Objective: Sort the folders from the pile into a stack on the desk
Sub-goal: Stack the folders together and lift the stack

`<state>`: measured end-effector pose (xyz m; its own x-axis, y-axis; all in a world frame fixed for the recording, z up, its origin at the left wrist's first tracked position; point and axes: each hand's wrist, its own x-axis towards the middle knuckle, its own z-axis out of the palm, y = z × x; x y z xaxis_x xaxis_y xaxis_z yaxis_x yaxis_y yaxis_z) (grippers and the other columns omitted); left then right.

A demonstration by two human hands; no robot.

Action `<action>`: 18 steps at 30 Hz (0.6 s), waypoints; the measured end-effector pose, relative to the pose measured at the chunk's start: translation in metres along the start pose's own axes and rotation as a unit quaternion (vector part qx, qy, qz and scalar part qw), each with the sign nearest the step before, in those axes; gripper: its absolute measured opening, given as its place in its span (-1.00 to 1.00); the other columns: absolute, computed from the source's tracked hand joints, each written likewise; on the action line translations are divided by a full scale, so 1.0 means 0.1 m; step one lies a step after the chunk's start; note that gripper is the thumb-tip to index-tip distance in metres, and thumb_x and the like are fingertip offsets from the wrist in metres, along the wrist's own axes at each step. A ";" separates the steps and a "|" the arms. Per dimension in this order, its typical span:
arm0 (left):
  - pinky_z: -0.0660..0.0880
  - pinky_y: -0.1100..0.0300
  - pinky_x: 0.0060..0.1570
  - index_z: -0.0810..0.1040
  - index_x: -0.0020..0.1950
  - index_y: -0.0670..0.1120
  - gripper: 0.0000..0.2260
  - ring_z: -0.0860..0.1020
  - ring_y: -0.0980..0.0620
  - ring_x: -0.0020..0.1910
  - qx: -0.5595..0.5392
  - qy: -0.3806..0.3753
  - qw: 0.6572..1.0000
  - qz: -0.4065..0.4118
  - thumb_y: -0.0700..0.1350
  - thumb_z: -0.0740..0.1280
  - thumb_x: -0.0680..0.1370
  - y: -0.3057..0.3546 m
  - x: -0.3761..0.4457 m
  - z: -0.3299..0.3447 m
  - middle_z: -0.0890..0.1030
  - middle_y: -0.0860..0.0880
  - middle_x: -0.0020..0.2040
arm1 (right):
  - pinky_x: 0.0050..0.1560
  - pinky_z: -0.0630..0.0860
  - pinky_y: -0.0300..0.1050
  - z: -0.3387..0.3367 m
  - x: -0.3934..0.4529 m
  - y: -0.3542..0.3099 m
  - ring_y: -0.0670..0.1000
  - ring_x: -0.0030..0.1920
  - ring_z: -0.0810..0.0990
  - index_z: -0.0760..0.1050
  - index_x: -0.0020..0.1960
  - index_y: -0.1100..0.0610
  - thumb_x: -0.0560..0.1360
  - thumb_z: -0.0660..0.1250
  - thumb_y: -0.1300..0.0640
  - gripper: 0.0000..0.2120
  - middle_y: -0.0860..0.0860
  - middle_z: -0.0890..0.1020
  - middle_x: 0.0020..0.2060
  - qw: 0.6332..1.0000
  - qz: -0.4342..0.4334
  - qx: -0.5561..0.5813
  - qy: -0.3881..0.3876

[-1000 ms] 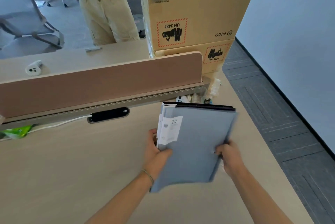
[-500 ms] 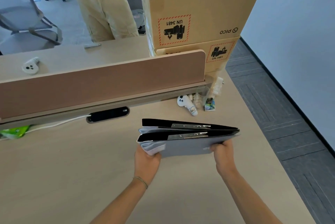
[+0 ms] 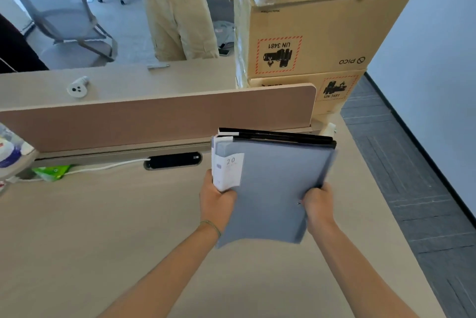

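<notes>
A bundle of folders (image 3: 273, 183) is held upright above the beige desk (image 3: 103, 240), grey-blue cover facing me, black spines along the top. A white label marked "20" sits at its upper left. My left hand (image 3: 216, 199) grips the bundle's left edge below the label. My right hand (image 3: 318, 201) grips the lower right edge. The bundle's bottom edge hangs above the desk, between my forearms.
A brown divider panel (image 3: 159, 119) runs across the desk behind the folders, with a black cable slot (image 3: 173, 161) and a white cable (image 3: 103, 167). Stacked cardboard boxes (image 3: 306, 42) stand at the back right. A person (image 3: 177, 13) stands beyond the far desk. The desk's right edge meets dark carpet (image 3: 401, 176).
Half a second ago the folders lay tilted flat with their spines toward me; now both hands have tipped them back upright, cover facing me, as they were a second ago.
</notes>
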<state>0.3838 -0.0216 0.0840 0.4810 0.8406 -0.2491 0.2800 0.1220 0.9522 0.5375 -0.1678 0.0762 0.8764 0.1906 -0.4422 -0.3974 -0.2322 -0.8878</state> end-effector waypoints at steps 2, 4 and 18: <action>0.56 0.01 -0.24 0.54 0.07 -0.04 -0.56 0.59 -0.07 -0.17 0.008 0.022 0.999 -0.030 -0.25 0.26 0.21 -0.01 0.04 -0.21 0.67 -0.09 -0.07 | -0.32 0.40 -0.08 0.17 -0.17 -0.08 0.10 -0.26 0.53 0.49 -0.07 0.15 0.32 -0.01 0.49 -0.58 0.04 0.60 -0.24 1.000 -0.013 -0.011 -0.016; 0.53 0.01 -0.28 0.54 0.01 -0.08 -0.58 0.57 -0.10 -0.20 0.009 0.044 0.997 -0.065 -0.25 0.28 0.16 -0.07 0.05 -0.47 0.65 -0.08 -0.12 | -0.31 0.39 -0.09 0.35 -0.38 -0.10 0.12 -0.19 0.55 0.47 0.01 0.13 0.33 0.00 0.49 -0.55 0.04 0.60 -0.19 0.997 -0.046 -0.032 -0.045; 0.32 0.33 -0.51 0.41 -0.29 -0.14 -0.78 0.36 -0.02 -0.43 -0.025 0.082 0.972 -0.218 -0.28 0.25 0.10 -0.38 -0.17 -2.92 0.41 -0.04 -0.42 | 0.34 0.43 0.01 2.07 -1.67 0.61 -0.06 0.30 0.46 -0.02 0.59 -0.10 0.33 0.53 0.32 0.06 -0.16 0.42 0.37 0.917 -0.149 -0.208 -0.305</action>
<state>0.1229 0.1138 0.1038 0.1854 0.7753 -0.6038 0.3843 0.5083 0.7707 0.3110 -0.0165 0.0692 0.5631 0.7741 -0.2894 0.0853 -0.4027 -0.9113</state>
